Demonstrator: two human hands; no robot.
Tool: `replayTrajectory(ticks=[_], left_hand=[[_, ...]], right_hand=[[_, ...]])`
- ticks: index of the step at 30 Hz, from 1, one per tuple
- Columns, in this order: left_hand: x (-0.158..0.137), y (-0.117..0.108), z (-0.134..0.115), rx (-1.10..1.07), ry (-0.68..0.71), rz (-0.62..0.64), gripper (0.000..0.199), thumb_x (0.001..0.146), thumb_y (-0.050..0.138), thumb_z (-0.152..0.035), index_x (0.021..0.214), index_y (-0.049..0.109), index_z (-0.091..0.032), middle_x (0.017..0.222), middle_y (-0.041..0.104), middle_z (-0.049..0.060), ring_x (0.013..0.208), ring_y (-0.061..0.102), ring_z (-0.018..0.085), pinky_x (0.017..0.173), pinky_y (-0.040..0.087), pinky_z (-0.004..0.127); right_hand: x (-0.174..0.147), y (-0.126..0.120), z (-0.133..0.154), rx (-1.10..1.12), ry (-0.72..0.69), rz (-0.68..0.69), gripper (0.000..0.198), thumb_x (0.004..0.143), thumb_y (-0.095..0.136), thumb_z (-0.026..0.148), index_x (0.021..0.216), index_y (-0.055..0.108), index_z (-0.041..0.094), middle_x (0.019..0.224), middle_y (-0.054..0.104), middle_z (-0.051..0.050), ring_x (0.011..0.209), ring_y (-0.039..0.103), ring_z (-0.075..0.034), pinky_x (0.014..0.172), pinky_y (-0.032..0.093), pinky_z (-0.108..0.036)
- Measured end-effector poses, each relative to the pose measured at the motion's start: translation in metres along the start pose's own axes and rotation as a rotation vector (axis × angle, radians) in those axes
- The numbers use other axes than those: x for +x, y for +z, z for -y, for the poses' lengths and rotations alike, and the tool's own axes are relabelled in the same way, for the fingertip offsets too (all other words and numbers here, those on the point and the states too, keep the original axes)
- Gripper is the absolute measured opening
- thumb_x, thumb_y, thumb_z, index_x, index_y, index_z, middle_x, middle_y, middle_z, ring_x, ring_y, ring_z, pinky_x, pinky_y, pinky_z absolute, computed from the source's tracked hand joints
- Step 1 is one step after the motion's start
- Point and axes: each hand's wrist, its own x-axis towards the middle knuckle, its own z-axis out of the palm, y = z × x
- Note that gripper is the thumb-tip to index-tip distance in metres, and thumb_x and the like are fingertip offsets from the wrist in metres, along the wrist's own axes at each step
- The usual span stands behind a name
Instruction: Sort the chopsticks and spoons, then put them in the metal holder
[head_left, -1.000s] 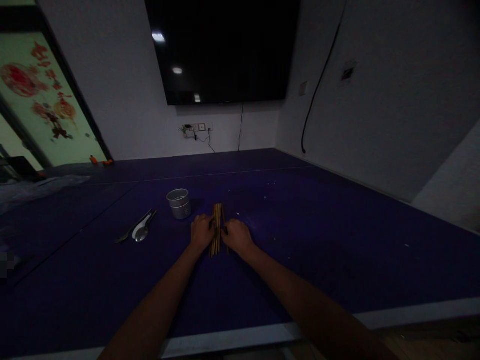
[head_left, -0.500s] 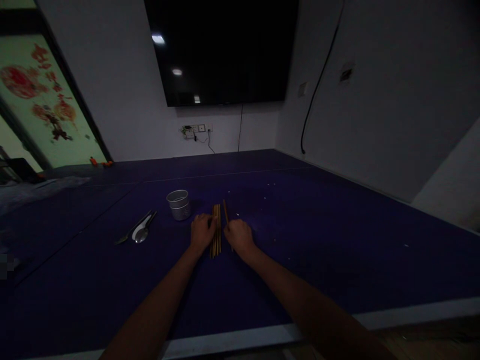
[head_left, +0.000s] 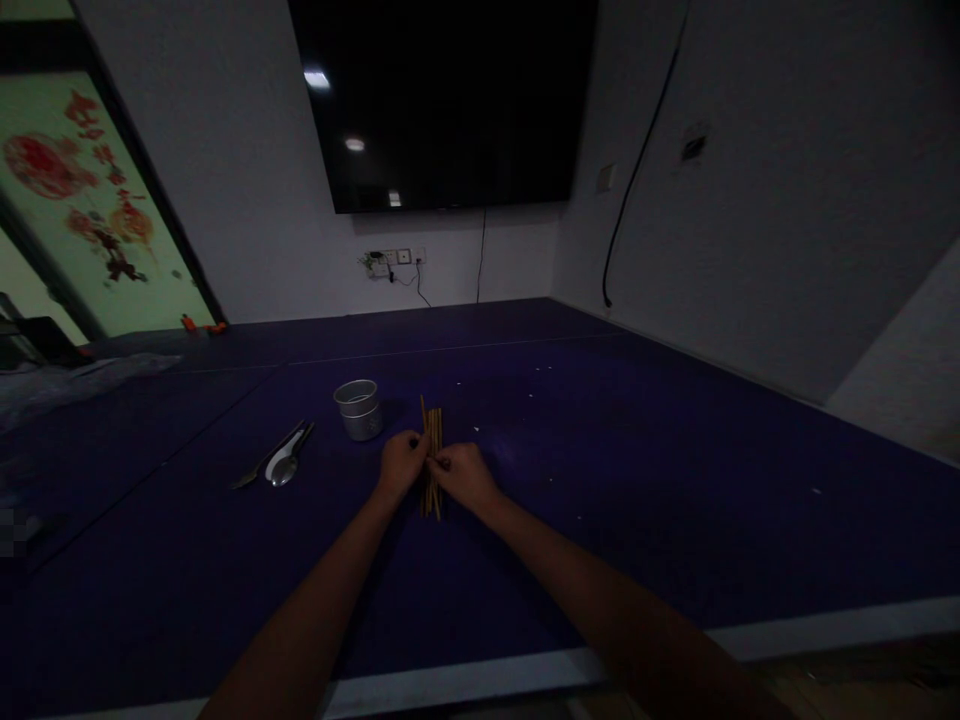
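Several brown wooden chopsticks lie side by side as a bundle on the purple tabletop, pointing away from me. One slanted chopstick crosses the top of the bundle, its far end leaning left. My right hand is closed, pinching this stick over the middle of the bundle. From the left side my left hand presses its closed fingers against the chopsticks, close to the right fingertips. The fingers hide the bundle's middle. Left of the bundle stands a silver metal cup, upright.
A spoon, a white spoon-like utensil and a fork lie together at the left. Small white scraps dot the purple tabletop. Crumpled clear plastic sits at the far left. The table's pale front edge is close to me.
My right hand has moved left, carrying a chopstick from beside the bundle onto it. My left hand stays at the bundle's left side. The cup and utensils have not moved.
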Motion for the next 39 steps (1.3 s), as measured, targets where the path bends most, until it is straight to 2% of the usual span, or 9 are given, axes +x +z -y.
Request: replayTrajectory(ticks=[3,6,11,17,25,34,39], left_hand=[[0.003,-0.005,0.002,0.071,-0.013,0.010,0.034,0.085,0.039,-0.034,0.075,0.065,-0.015,0.075,0.067,0.005,0.070,0.058,0.013,0.062,0.037,0.023],[0.004,-0.010,0.004,0.157,-0.023,0.014,0.033,0.084,0.040,-0.034,0.075,0.066,-0.016,0.079,0.068,0.006,0.076,0.060,0.016,0.065,0.037,0.025],[0.003,-0.012,0.005,0.309,-0.014,0.051,0.037,0.086,0.040,-0.040,0.077,0.067,-0.017,0.083,0.068,0.009,0.087,0.059,0.021,0.071,0.037,0.029],[-0.002,-0.006,0.001,0.410,0.043,0.098,0.049,0.088,0.031,-0.051,0.083,0.068,-0.018,0.089,0.068,0.008,0.089,0.059,0.020,0.072,0.037,0.028],[-0.002,-0.005,0.002,0.472,0.058,0.155,0.049,0.090,0.028,-0.047,0.085,0.067,-0.017,0.088,0.068,0.009,0.090,0.059,0.022,0.073,0.038,0.031],[-0.007,-0.015,-0.009,0.641,0.275,0.247,0.039,0.089,0.031,-0.034,0.087,0.065,-0.017,0.095,0.067,0.011,0.097,0.057,0.024,0.084,0.037,0.038],[-0.008,-0.017,-0.014,0.657,0.209,0.207,0.040,0.089,0.031,-0.033,0.088,0.066,-0.015,0.094,0.067,0.013,0.096,0.058,0.024,0.084,0.039,0.037]], right_hand=[[0.002,-0.003,-0.005,-0.004,-0.033,-0.025,0.029,0.085,0.051,0.029,0.065,0.067,0.016,0.063,0.063,-0.002,0.061,0.056,-0.013,0.058,0.036,-0.021],[0.004,-0.004,-0.013,-0.013,-0.020,-0.054,0.026,0.088,0.048,0.028,0.079,0.069,0.016,0.075,0.065,-0.005,0.071,0.058,-0.014,0.067,0.040,-0.023],[0.005,0.001,-0.023,0.041,-0.099,0.040,0.023,0.085,0.049,0.017,0.098,0.068,0.017,0.097,0.067,-0.007,0.093,0.059,-0.017,0.083,0.043,-0.027],[0.004,0.006,-0.023,0.040,-0.159,0.085,0.029,0.082,0.048,0.011,0.102,0.067,0.018,0.102,0.068,-0.007,0.099,0.059,-0.019,0.089,0.042,-0.031],[0.004,0.005,-0.026,0.055,-0.245,0.080,0.029,0.080,0.049,0.009,0.099,0.068,0.018,0.103,0.068,-0.006,0.104,0.058,-0.018,0.092,0.043,-0.032],[0.003,0.007,-0.026,0.103,-0.252,0.150,0.030,0.078,0.046,0.004,0.094,0.068,0.016,0.103,0.067,-0.007,0.103,0.059,-0.017,0.090,0.044,-0.030],[0.003,0.007,-0.026,0.172,-0.250,0.134,0.032,0.077,0.045,0.002,0.093,0.068,0.018,0.105,0.067,-0.006,0.106,0.058,-0.018,0.092,0.044,-0.030]])
